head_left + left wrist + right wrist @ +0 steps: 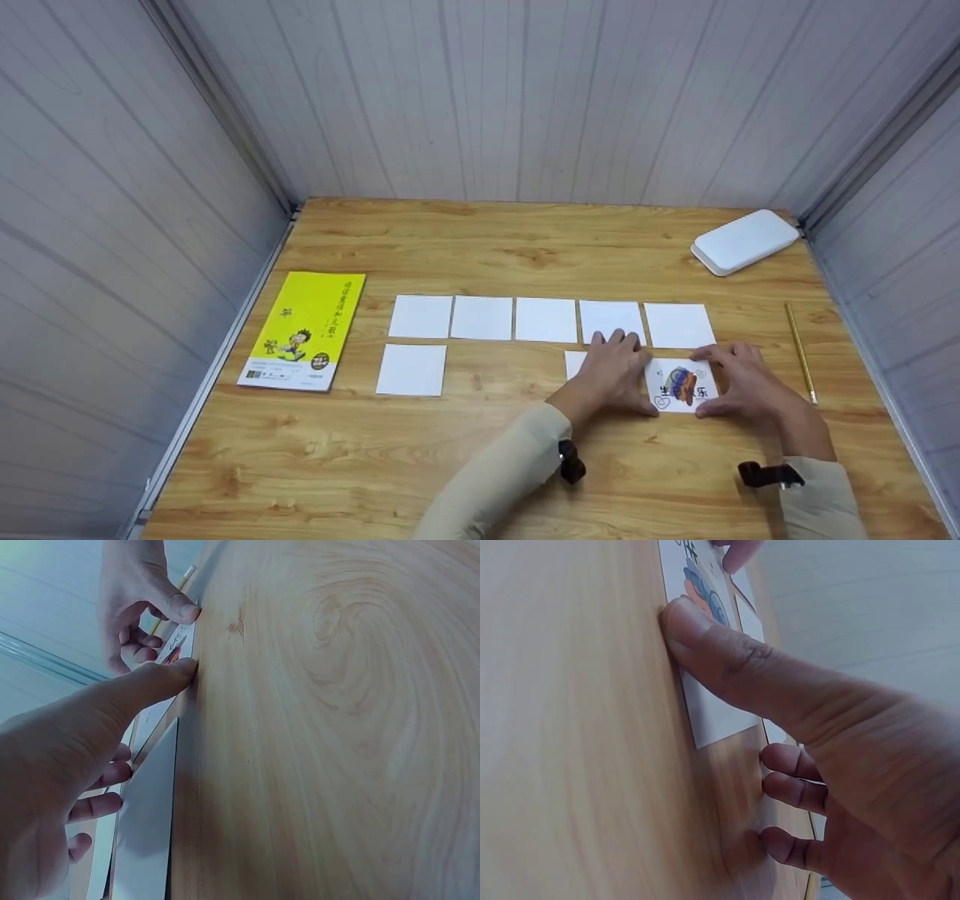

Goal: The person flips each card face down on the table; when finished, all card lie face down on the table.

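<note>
A white card (681,384) printed with a coloured picture, hearts and Chinese characters lies flat on the table between both hands. My left hand (609,375) holds its left side, thumb at the lower corner and a finger near the upper one. Its other fingers reach over a blank card (574,361), which is mostly hidden. On the opposite side, my right hand (754,386) grips the printed card's right edge between thumb (694,626) and fingertips. Just above runs a row of several blank white cards (546,320); another blank card (411,370) sits below that row's left end.
A yellow book (311,322) lies at the left of the wooden table (360,472). To the right are a pencil (799,349) and, farther back, a white case (746,241). Pale panel walls (510,105) enclose the table on three sides.
</note>
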Demonstrator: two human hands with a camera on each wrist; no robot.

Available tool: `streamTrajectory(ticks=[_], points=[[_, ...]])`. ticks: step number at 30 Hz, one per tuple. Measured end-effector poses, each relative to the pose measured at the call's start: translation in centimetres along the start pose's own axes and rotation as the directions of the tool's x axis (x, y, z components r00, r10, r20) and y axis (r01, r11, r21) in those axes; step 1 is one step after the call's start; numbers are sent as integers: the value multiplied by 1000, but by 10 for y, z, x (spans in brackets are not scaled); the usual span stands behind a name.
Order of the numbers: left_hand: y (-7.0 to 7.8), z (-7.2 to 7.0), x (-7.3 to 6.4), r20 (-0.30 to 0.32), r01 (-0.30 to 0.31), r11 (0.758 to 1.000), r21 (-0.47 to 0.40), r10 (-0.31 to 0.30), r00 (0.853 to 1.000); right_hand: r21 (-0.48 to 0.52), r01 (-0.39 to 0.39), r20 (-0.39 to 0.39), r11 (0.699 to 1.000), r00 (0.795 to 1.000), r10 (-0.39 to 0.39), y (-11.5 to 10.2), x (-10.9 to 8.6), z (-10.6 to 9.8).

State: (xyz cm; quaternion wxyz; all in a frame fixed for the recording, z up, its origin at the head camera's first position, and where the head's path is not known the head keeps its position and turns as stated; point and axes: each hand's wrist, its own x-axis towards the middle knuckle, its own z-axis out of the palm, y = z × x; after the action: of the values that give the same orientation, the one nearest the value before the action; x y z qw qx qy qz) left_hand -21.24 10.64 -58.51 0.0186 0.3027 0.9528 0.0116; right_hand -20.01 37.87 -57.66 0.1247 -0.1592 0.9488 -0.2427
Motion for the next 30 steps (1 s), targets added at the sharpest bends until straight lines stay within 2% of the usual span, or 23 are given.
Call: streamTrajectory(ticks=[10, 18, 26, 30], points=[[1, 1, 1, -22, 4, 1000, -19, -4, 1000, 17, 10, -14, 1000, 1000, -9, 1, -2, 0], [5, -2, 0, -9, 40, 998, -55, -40, 999, 36, 25, -41, 999, 999, -23, 3, -4, 2], [3, -14, 0, -38, 38, 985, -166, -45, 998, 46, 85, -71, 995, 994, -82, 2, -8, -2], [2, -19, -1, -58, 19, 961, -277, -37, 998, 63, 107, -81, 992, 991, -102, 0, -8, -4]])
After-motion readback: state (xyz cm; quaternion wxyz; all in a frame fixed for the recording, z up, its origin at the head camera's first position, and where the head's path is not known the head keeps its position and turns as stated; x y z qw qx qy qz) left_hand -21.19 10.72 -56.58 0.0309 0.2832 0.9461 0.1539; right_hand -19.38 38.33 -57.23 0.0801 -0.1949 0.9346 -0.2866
